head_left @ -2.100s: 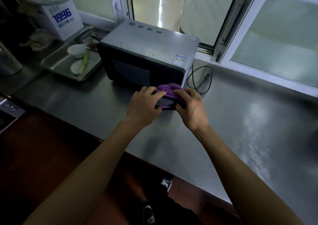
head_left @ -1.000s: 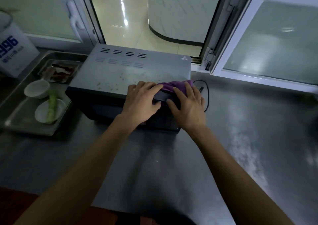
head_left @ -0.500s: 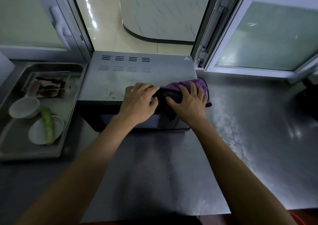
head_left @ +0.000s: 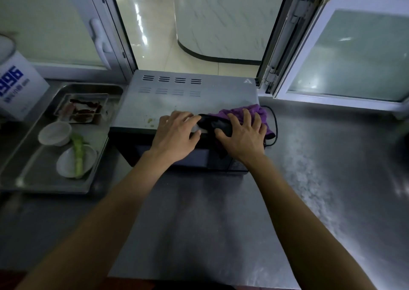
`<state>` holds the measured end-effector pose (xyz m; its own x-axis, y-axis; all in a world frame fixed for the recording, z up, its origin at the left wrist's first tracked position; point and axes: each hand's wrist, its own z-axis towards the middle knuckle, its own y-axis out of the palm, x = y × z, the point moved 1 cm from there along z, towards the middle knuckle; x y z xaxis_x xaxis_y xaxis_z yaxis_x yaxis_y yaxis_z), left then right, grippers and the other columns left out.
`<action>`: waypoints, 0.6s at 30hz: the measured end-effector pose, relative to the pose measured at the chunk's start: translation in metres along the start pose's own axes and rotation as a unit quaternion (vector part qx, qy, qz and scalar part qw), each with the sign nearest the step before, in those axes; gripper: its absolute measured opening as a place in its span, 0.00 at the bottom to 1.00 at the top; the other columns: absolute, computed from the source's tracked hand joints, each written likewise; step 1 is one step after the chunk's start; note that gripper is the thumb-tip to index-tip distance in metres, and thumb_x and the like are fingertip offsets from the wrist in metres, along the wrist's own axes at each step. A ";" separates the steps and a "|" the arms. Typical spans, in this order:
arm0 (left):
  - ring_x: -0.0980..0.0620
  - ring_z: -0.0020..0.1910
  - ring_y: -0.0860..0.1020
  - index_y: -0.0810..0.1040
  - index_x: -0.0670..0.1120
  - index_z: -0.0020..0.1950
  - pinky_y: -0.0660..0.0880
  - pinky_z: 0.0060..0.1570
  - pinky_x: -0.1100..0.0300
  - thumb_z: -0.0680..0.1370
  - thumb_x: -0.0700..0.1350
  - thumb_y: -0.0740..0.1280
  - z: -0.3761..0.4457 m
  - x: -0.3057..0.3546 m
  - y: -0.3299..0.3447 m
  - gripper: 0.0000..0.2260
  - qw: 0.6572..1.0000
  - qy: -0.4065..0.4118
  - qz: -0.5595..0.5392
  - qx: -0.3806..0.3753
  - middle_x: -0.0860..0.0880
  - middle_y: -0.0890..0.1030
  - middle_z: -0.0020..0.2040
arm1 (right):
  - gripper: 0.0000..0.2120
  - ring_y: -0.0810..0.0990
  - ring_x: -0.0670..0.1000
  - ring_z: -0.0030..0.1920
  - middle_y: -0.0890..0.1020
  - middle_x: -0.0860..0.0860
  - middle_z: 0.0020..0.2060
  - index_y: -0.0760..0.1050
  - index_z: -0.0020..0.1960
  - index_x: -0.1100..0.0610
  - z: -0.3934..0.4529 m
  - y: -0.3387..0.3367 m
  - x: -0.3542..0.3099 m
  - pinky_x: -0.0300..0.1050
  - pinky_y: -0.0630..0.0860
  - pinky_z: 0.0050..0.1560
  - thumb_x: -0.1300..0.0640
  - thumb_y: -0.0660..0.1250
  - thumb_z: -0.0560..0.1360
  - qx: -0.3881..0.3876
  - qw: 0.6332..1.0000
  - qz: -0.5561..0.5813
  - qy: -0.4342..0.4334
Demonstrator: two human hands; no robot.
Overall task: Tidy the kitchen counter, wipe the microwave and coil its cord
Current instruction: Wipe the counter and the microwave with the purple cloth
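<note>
A grey microwave (head_left: 188, 99) stands on the steel counter (head_left: 332, 179) below an open window. A purple cloth (head_left: 259, 112) with a dark part lies on the front right of its top. My right hand (head_left: 243, 136) presses flat on the cloth with spread fingers. My left hand (head_left: 174, 134) rests on the microwave's front top edge, fingertips touching the cloth's dark end. The black cord (head_left: 274, 123) loops on the counter just right of the microwave. Small yellowish specks sit on the top near my left hand.
A steel tray (head_left: 26, 174) at the left holds a white bowl (head_left: 54, 133), a plate with a green vegetable stalk (head_left: 77, 156) and a smaller tray of food scraps (head_left: 81, 110). A white box with blue print (head_left: 15, 88) stands behind it. Window frames rise behind the microwave.
Both hands lifted the cloth from the counter in front of the microwave onto its top. The view has moved closer and more overhead. Since half a second ago the hands have barely moved.
</note>
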<state>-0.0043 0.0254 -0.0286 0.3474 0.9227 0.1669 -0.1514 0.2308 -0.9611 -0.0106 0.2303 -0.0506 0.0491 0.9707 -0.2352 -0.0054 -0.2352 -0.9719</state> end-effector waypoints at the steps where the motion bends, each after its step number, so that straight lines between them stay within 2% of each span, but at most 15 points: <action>1: 0.45 0.64 0.73 0.74 0.50 0.70 0.72 0.59 0.43 0.79 0.53 0.63 -0.002 -0.002 -0.001 0.20 1.000 -0.005 0.000 -0.001 0.50 0.77 0.64 | 0.35 0.47 0.65 0.78 0.53 0.56 0.79 0.58 0.76 0.43 0.002 0.001 -0.001 0.68 0.47 0.75 0.28 0.52 0.74 -0.002 1.000 -0.003 -0.004; 10: 0.44 0.65 0.72 0.74 0.50 0.69 0.73 0.58 0.42 0.79 0.52 0.64 -0.015 -0.039 -0.011 0.19 0.999 -0.038 0.013 0.007 0.48 0.77 0.66 | 0.35 0.46 0.64 0.78 0.53 0.54 0.80 0.57 0.77 0.41 0.015 0.004 -0.023 0.69 0.46 0.75 0.29 0.53 0.74 -0.018 0.998 -0.002 -0.061; 18: 0.43 0.64 0.74 0.76 0.47 0.67 0.74 0.57 0.43 0.78 0.50 0.66 -0.029 -0.107 -0.021 0.18 0.999 -0.048 -0.003 0.023 0.46 0.78 0.64 | 0.32 0.44 0.61 0.79 0.51 0.52 0.80 0.56 0.78 0.42 0.033 0.019 -0.080 0.68 0.44 0.75 0.32 0.54 0.77 -0.046 0.995 -0.011 -0.087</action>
<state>-0.0118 -0.0870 -0.0329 0.2591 0.9458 0.1959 -0.1919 0.2491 -0.9493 -0.0478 0.1496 -0.0499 -0.1254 0.9674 -0.2201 0.0863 -0.2104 -0.9738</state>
